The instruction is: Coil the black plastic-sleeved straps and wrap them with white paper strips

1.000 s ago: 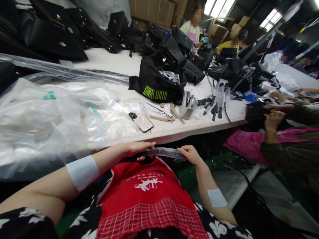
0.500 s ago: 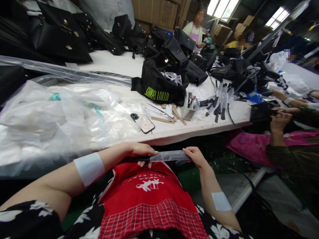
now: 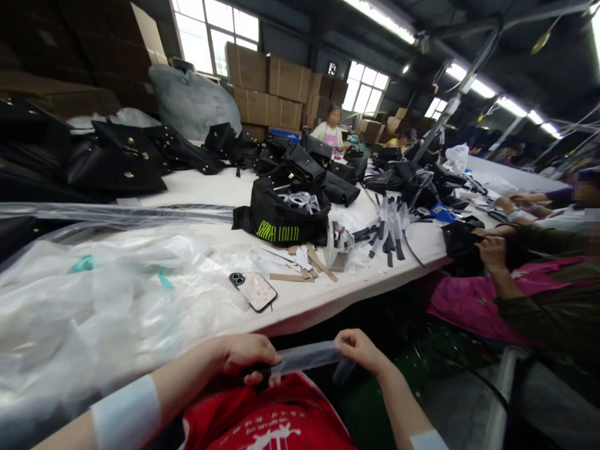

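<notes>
Between my two hands, above my lap and just off the table's near edge, a clear plastic sleeve (image 3: 307, 357) is stretched out. My left hand (image 3: 248, 355) is closed round its left end, together with a dark strip that looks like a black strap and is mostly hidden by the fingers. My right hand (image 3: 360, 349) pinches the sleeve's right end, and a loose bit of plastic hangs below those fingers. On the table (image 3: 300, 312) ahead lies a phone (image 3: 254, 291) in a patterned case. Further right are several black straps with clear sleeves (image 3: 391, 228).
Crumpled plastic bags (image 3: 117, 300) cover the table's left. A black cloth bag (image 3: 285, 219) with green lettering holds clear plastic pieces. Paper strips (image 3: 300, 262) lie before it. Black handbags (image 3: 300, 162) are heaped behind. At right, a co-worker's hands (image 3: 492, 250) handle a black item.
The view has tilted up, so my hands and the table sit lower in the picture. Both hands keep hold of the sleeve, which slants slightly more.
</notes>
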Action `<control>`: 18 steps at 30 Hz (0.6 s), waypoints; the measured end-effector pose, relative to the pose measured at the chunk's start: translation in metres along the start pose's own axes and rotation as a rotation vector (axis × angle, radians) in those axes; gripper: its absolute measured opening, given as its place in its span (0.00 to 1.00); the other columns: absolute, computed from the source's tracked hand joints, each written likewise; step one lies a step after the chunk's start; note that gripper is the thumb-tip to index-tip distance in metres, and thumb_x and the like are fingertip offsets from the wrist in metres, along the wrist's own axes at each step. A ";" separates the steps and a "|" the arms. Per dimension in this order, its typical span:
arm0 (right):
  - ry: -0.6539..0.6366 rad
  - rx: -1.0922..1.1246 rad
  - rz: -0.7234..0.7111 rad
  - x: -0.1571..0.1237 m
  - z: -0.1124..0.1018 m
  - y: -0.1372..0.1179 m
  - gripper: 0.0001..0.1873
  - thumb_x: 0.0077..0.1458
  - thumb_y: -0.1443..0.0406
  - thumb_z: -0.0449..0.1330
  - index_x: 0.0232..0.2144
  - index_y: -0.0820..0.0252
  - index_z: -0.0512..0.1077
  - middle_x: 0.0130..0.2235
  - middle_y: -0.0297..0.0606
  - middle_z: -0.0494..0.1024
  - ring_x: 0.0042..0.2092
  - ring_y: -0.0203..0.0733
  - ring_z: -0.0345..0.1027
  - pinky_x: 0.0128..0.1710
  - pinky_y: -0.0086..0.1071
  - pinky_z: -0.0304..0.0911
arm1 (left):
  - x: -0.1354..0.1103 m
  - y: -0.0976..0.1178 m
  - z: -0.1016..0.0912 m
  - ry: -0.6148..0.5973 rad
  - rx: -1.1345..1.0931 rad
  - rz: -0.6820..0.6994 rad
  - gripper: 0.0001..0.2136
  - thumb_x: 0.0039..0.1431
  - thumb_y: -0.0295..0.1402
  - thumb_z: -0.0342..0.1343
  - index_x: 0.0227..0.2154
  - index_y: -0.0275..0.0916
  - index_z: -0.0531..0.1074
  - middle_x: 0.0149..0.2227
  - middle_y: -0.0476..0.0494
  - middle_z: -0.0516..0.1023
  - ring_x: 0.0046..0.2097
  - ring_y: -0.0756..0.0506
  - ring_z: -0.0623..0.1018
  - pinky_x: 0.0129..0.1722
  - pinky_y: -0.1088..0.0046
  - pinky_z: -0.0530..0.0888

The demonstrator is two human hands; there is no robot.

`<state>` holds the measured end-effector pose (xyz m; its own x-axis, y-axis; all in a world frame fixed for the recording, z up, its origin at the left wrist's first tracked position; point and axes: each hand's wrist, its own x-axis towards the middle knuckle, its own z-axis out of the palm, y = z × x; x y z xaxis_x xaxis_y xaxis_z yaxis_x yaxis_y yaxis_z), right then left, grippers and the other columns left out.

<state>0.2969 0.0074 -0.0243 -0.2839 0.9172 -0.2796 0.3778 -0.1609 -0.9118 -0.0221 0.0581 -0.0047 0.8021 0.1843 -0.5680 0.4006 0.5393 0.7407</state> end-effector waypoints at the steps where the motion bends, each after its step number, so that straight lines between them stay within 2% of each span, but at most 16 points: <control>1: -0.021 -0.034 -0.030 -0.002 -0.001 -0.001 0.20 0.42 0.52 0.67 0.27 0.65 0.74 0.24 0.31 0.70 0.27 0.34 0.62 0.26 0.26 0.56 | 0.000 -0.001 -0.001 -0.002 -0.001 -0.014 0.19 0.55 0.45 0.55 0.23 0.33 0.78 0.17 0.46 0.71 0.13 0.54 0.60 0.12 0.78 0.54; 4: -0.049 -0.180 -0.066 -0.007 -0.005 -0.007 0.22 0.33 0.61 0.72 0.34 0.62 0.76 0.32 0.33 0.76 0.34 0.39 0.68 0.33 0.28 0.60 | 0.000 -0.004 -0.002 -0.123 -0.003 -0.093 0.20 0.56 0.47 0.53 0.25 0.35 0.77 0.15 0.47 0.69 0.12 0.52 0.59 0.10 0.77 0.51; 6: -0.050 -0.242 -0.058 -0.008 -0.008 -0.013 0.21 0.35 0.66 0.70 0.37 0.61 0.76 0.34 0.34 0.77 0.36 0.40 0.69 0.35 0.28 0.61 | -0.004 -0.003 -0.001 -0.192 -0.003 -0.138 0.20 0.58 0.49 0.51 0.28 0.36 0.77 0.14 0.49 0.67 0.10 0.52 0.57 0.08 0.77 0.47; 9: -0.042 -0.293 -0.048 -0.004 -0.004 -0.021 0.17 0.41 0.71 0.64 0.38 0.62 0.76 0.35 0.34 0.77 0.36 0.39 0.70 0.36 0.28 0.62 | -0.017 0.004 0.007 -0.155 -0.097 -0.087 0.19 0.59 0.47 0.52 0.29 0.34 0.76 0.11 0.53 0.61 0.10 0.55 0.51 0.08 0.80 0.44; 11: -0.028 -0.314 -0.025 -0.001 0.010 -0.025 0.12 0.47 0.72 0.59 0.36 0.63 0.77 0.33 0.34 0.77 0.36 0.39 0.69 0.37 0.28 0.62 | -0.028 0.016 0.016 -0.108 -0.232 0.012 0.17 0.59 0.44 0.55 0.28 0.33 0.75 0.11 0.56 0.58 0.11 0.58 0.48 0.08 0.83 0.45; 12: -0.064 -0.310 -0.002 0.000 0.022 -0.026 0.10 0.51 0.71 0.57 0.35 0.63 0.77 0.31 0.35 0.76 0.36 0.39 0.69 0.37 0.28 0.61 | -0.033 0.025 0.021 -0.073 -0.308 0.067 0.15 0.58 0.42 0.56 0.29 0.33 0.75 0.12 0.57 0.57 0.11 0.59 0.48 0.09 0.84 0.46; 14: -0.096 -0.201 0.040 0.003 0.053 -0.030 0.10 0.57 0.67 0.55 0.36 0.61 0.77 0.28 0.32 0.75 0.33 0.36 0.68 0.36 0.26 0.61 | -0.035 0.048 0.031 0.061 -0.450 0.203 0.12 0.58 0.38 0.57 0.29 0.33 0.74 0.13 0.58 0.57 0.12 0.60 0.50 0.09 0.87 0.51; 15: -0.158 -0.119 0.020 0.005 0.070 -0.034 0.12 0.60 0.65 0.54 0.38 0.61 0.77 0.29 0.32 0.75 0.33 0.35 0.68 0.36 0.25 0.61 | -0.031 0.060 0.036 0.184 -0.524 0.305 0.10 0.59 0.36 0.56 0.30 0.33 0.74 0.15 0.58 0.58 0.12 0.60 0.52 0.10 0.88 0.54; 17: -0.296 0.032 -0.030 0.010 0.102 -0.049 0.18 0.65 0.60 0.49 0.39 0.62 0.76 0.25 0.29 0.72 0.29 0.31 0.66 0.36 0.24 0.60 | -0.017 0.078 0.044 0.525 -0.605 0.548 0.07 0.61 0.32 0.53 0.32 0.34 0.73 0.19 0.55 0.65 0.16 0.59 0.63 0.15 0.88 0.65; 18: -0.354 0.107 -0.074 0.012 0.115 -0.058 0.19 0.66 0.60 0.48 0.39 0.63 0.76 0.23 0.28 0.70 0.28 0.30 0.65 0.36 0.23 0.60 | -0.008 0.083 0.047 0.718 -0.573 0.668 0.07 0.63 0.30 0.51 0.34 0.34 0.73 0.22 0.52 0.70 0.20 0.57 0.69 0.21 0.87 0.70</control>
<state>0.1699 -0.0144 -0.0092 -0.6009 0.7483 -0.2811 0.2559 -0.1531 -0.9545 0.0258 0.0629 0.0781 0.2658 0.9051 -0.3317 -0.4214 0.4186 0.8045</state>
